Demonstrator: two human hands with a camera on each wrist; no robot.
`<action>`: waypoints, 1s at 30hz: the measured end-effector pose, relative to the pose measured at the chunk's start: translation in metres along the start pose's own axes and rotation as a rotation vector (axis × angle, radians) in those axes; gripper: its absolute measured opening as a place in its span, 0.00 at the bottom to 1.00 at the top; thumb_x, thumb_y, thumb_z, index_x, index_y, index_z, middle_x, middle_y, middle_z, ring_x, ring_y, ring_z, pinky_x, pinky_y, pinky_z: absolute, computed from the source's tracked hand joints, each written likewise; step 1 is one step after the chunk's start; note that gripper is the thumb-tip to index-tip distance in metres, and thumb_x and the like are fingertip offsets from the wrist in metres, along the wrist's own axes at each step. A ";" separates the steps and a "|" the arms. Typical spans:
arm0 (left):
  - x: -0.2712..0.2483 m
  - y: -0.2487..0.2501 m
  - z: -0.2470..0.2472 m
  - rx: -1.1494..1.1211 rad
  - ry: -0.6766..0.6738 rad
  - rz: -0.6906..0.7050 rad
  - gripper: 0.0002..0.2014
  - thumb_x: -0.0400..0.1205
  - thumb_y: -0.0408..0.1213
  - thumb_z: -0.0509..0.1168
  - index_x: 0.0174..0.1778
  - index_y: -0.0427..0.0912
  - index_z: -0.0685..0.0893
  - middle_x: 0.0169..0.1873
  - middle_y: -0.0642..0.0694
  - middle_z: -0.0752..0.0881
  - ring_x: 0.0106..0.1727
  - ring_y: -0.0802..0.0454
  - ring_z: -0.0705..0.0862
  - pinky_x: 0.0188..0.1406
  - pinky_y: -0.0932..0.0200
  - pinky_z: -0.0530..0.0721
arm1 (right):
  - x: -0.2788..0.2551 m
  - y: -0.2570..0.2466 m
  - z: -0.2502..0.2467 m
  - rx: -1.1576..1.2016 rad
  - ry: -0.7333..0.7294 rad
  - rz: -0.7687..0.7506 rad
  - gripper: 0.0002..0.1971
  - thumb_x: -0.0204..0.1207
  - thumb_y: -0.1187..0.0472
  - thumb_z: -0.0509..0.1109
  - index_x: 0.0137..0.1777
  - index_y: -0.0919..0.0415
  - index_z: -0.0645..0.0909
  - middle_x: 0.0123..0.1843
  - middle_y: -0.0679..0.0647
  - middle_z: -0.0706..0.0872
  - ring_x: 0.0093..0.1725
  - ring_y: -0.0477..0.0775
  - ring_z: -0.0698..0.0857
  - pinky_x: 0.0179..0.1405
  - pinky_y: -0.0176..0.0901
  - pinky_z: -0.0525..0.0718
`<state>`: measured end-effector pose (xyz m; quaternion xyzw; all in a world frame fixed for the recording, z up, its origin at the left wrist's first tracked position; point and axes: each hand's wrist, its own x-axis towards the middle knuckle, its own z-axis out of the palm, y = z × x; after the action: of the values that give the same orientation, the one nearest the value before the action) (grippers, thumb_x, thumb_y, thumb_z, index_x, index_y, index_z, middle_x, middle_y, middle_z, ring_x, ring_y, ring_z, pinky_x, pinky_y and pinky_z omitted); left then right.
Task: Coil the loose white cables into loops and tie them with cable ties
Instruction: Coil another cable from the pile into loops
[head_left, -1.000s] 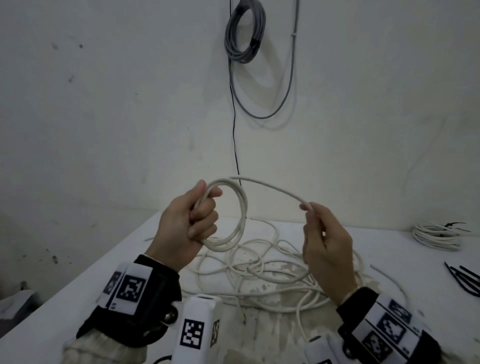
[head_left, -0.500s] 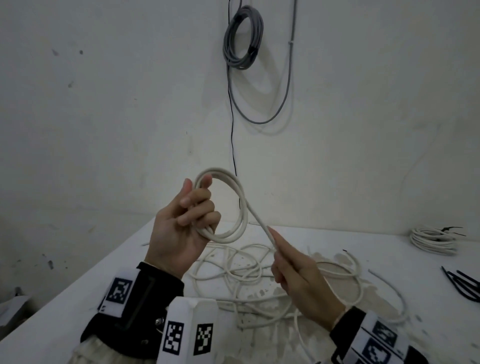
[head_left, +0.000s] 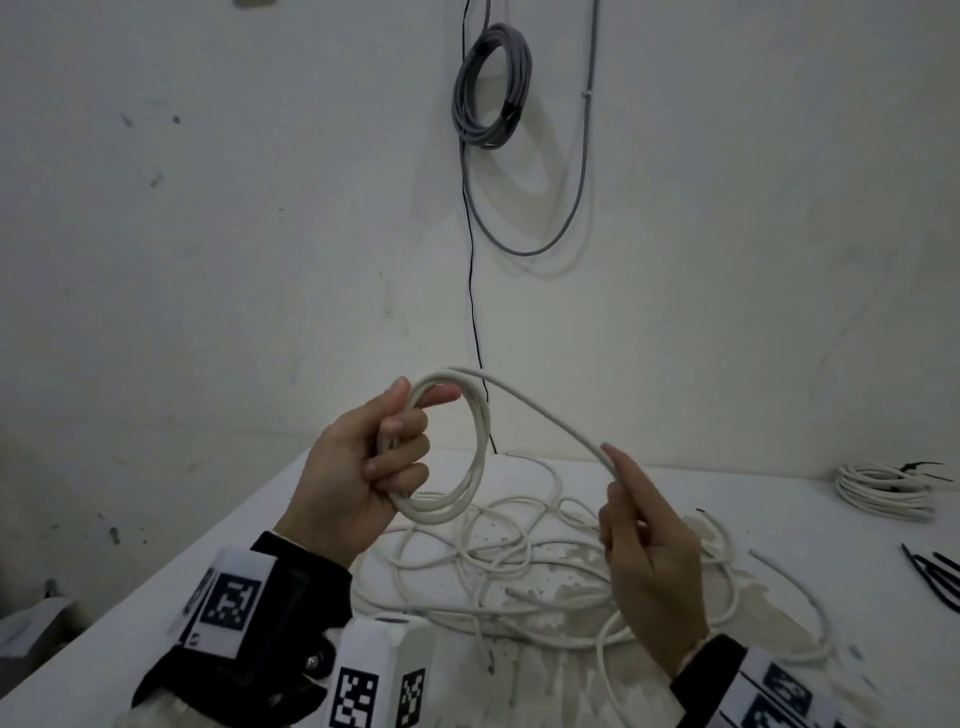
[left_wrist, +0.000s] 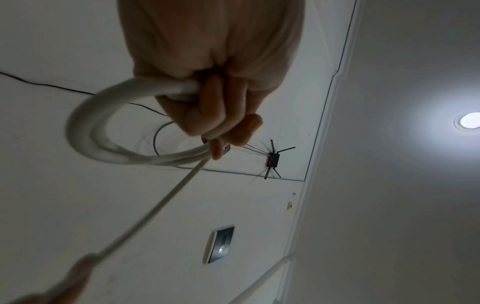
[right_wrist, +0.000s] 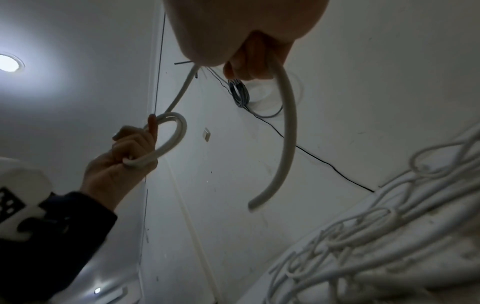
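Observation:
My left hand (head_left: 384, 457) is raised above the table and grips a small coil of white cable (head_left: 475, 457) of a few turns, fingers curled round its left side. In the left wrist view the coil (left_wrist: 85, 131) hangs to the left of the curled fingers (left_wrist: 215, 115). A straight run of the same cable (head_left: 540, 410) leads from the coil's top down to my right hand (head_left: 639, 525), which pinches it between thumb and fingers. Below that hand the cable (right_wrist: 288, 127) curves down toward the loose tangle of white cable (head_left: 519, 566) on the table.
A finished white coil (head_left: 883, 491) lies at the table's far right, with black cable ties (head_left: 935, 577) near the right edge. A grey cable coil (head_left: 491, 88) hangs on the wall above. The white table (head_left: 156, 613) ends at the left.
My right hand has moved up and to the right along the cable, drawing a straight run out from the coil. The left hand keeps its grip on the coil.

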<state>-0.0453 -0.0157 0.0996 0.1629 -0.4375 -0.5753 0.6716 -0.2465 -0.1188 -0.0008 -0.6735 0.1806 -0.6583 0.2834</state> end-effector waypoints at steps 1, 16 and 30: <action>0.002 0.000 0.000 -0.099 -0.040 -0.004 0.25 0.62 0.42 0.82 0.49 0.30 0.89 0.19 0.54 0.74 0.16 0.61 0.56 0.10 0.70 0.63 | -0.004 0.003 0.001 -0.012 -0.082 0.030 0.19 0.78 0.54 0.62 0.64 0.30 0.77 0.25 0.46 0.73 0.24 0.43 0.68 0.23 0.36 0.72; 0.009 0.001 0.005 -0.394 -0.109 0.104 0.24 0.90 0.40 0.47 0.69 0.22 0.71 0.39 0.34 0.84 0.30 0.45 0.77 0.35 0.56 0.75 | -0.033 -0.008 0.015 0.263 -0.200 0.464 0.13 0.79 0.73 0.65 0.48 0.52 0.82 0.30 0.56 0.81 0.18 0.53 0.73 0.18 0.40 0.73; 0.011 -0.023 0.025 0.101 0.173 0.448 0.15 0.66 0.45 0.74 0.46 0.43 0.91 0.49 0.46 0.90 0.32 0.62 0.85 0.36 0.67 0.85 | -0.023 -0.052 0.004 -0.051 -0.995 0.202 0.31 0.77 0.65 0.69 0.77 0.42 0.68 0.54 0.44 0.83 0.40 0.45 0.84 0.45 0.38 0.85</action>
<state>-0.0792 -0.0251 0.1018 0.1437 -0.4316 -0.3735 0.8084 -0.2508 -0.0636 0.0140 -0.8915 0.1040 -0.2222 0.3808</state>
